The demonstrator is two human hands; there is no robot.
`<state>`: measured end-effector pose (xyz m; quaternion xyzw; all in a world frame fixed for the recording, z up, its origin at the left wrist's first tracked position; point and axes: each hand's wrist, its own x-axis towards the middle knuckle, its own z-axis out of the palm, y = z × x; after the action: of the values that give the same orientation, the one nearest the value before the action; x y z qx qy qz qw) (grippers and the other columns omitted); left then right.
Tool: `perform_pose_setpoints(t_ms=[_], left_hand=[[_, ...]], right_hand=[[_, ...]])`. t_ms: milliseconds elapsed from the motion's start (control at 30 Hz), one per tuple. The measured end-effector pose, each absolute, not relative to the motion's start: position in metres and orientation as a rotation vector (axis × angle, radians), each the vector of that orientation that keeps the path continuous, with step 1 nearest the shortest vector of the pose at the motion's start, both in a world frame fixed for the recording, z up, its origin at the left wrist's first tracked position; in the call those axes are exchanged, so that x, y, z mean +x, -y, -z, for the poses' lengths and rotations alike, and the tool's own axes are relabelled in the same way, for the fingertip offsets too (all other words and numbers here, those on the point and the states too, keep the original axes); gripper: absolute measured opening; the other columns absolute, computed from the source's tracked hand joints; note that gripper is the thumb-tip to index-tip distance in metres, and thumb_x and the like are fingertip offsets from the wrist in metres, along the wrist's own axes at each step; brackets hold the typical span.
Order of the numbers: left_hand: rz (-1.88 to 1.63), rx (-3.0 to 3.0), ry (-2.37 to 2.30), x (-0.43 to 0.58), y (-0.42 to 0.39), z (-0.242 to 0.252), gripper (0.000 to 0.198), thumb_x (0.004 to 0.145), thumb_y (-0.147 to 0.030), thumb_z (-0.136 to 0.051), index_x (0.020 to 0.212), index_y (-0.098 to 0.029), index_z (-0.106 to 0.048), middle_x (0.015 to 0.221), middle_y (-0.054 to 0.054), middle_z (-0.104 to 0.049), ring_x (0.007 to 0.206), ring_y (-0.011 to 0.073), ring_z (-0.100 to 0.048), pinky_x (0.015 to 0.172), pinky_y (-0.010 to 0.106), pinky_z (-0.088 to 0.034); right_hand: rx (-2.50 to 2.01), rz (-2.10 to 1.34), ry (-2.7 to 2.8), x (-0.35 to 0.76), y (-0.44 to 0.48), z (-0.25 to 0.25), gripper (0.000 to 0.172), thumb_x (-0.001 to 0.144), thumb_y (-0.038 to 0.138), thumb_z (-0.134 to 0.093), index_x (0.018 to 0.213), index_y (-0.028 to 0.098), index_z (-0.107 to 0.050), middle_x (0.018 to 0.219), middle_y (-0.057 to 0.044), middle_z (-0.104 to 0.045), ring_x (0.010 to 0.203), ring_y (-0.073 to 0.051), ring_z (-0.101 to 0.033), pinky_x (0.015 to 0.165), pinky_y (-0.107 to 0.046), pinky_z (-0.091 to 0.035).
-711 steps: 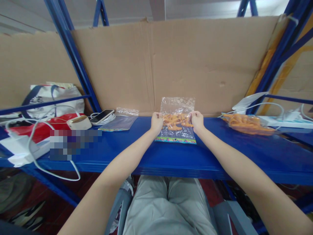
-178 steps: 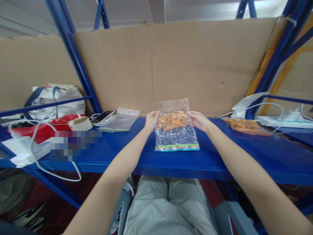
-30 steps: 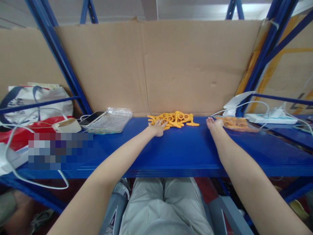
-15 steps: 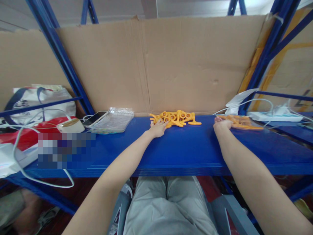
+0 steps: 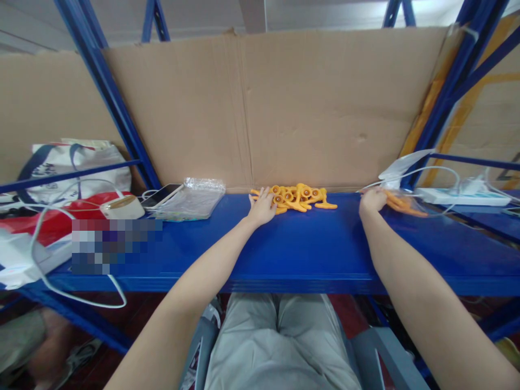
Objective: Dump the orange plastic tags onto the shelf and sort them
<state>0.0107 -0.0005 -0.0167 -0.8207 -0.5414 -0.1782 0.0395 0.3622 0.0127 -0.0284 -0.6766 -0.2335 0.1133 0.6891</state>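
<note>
A loose heap of small orange plastic parts (image 5: 299,197) lies on the blue shelf (image 5: 284,249) against the cardboard back. My left hand (image 5: 261,207) rests flat at the heap's left edge, fingers spread and touching the nearest parts. My right hand (image 5: 372,199) is far to the right, fingers curled round the near end of a clear bag filled with orange parts (image 5: 402,204). A stack of empty clear bags (image 5: 190,197) lies left of my left hand.
A phone (image 5: 161,195), a small white case (image 5: 122,207), white cables, a red and white bag (image 5: 73,162) crowd the left end. A white power strip (image 5: 463,196) and cables sit at the right. Blue rack posts stand on both sides.
My right hand has moved right and closed on the end of the filled bag. My left hand has slid slightly onto the heap's edge. Earlier, both hands held a bag with the parts inside.
</note>
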Motion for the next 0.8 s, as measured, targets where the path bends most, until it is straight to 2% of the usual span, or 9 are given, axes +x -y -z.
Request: perform_pose_setpoints(t_ms=[67, 133, 267, 400, 533, 700, 800], left_hand=[[0.58, -2.504, 1.658, 0.011, 0.0, 0.016, 0.049, 0.099, -0.028, -0.042, 0.147, -0.024, -0.049, 0.166, 0.011, -0.027, 0.156, 0.034, -0.014, 0.119, 0.071, -0.018], [0.601, -2.513, 1.654, 0.01, 0.0, 0.015, 0.049, 0.099, -0.028, -0.042, 0.147, -0.024, -0.048, 0.166, 0.011, -0.028, 0.156, 0.0341, -0.015, 0.119, 0.072, -0.018], [0.632, -2.541, 1.648, 0.01, -0.001, 0.016, 0.05, 0.098, -0.027, -0.044, 0.147, -0.024, -0.048, 0.165, 0.011, -0.031, 0.155, 0.0336, -0.017, 0.119, 0.071, -0.019], [0.627, -2.531, 1.661, 0.011, -0.001, 0.016, 0.052, 0.097, -0.026, -0.044, 0.149, -0.022, -0.045, 0.166, 0.012, -0.029, 0.156, 0.0322, -0.017, 0.12, 0.068, -0.019], [0.652, -2.52, 1.656, 0.011, -0.003, 0.017, 0.06, 0.098, -0.028, -0.043, 0.157, -0.023, -0.033, 0.166, 0.013, -0.028, 0.156, 0.0318, -0.018, 0.121, 0.066, -0.019], [0.729, -2.535, 1.652, 0.008, -0.003, 0.017, 0.077, 0.096, -0.036, -0.051, 0.162, -0.022, -0.013, 0.166, 0.016, -0.025, 0.155, 0.0341, -0.019, 0.12, 0.067, -0.019], [0.626, -2.565, 1.594, 0.005, 0.001, 0.015, 0.086, 0.092, -0.035, -0.06, 0.163, -0.023, -0.012, 0.168, 0.016, -0.021, 0.156, 0.0333, -0.016, 0.12, 0.063, -0.021]], right_hand=[[-1.663, -0.091, 0.59, 0.346, -0.011, 0.022, 0.038, 0.1, 0.028, -0.036, 0.109, 0.015, -0.07, 0.112, -0.023, -0.07, 0.128, -0.036, -0.058, 0.111, -0.058, -0.041], [-1.629, -0.036, 0.734, 0.33, -0.01, 0.014, 0.037, 0.099, 0.027, -0.039, 0.099, 0.012, -0.072, 0.104, -0.023, -0.072, 0.125, -0.035, -0.06, 0.11, -0.054, -0.042], [-1.446, -0.113, 0.898, 0.305, -0.007, 0.001, 0.042, 0.102, 0.034, -0.038, 0.086, 0.012, -0.07, 0.096, -0.018, -0.074, 0.104, -0.026, -0.071, 0.101, -0.042, -0.051], [-1.123, -0.259, 1.031, 0.279, 0.0, -0.012, 0.044, 0.102, 0.034, -0.034, 0.081, 0.014, -0.067, 0.094, -0.015, -0.074, 0.089, -0.021, -0.073, 0.089, -0.037, -0.057], [-0.932, -0.356, 1.14, 0.254, 0.012, -0.024, 0.043, 0.1, 0.039, -0.039, 0.08, 0.016, -0.069, 0.083, -0.012, -0.074, 0.084, -0.024, -0.074, 0.081, -0.043, -0.06], [-0.948, -0.532, 1.268, 0.234, 0.023, -0.024, 0.048, 0.095, 0.045, -0.041, 0.077, 0.016, -0.074, 0.074, -0.013, -0.074, 0.082, -0.028, -0.075, 0.077, -0.041, -0.06], [-0.981, -0.66, 1.297, 0.226, 0.023, -0.018, 0.05, 0.093, 0.044, -0.038, 0.069, 0.016, -0.072, 0.071, -0.014, -0.073, 0.077, -0.028, -0.074, 0.077, -0.041, -0.059]])
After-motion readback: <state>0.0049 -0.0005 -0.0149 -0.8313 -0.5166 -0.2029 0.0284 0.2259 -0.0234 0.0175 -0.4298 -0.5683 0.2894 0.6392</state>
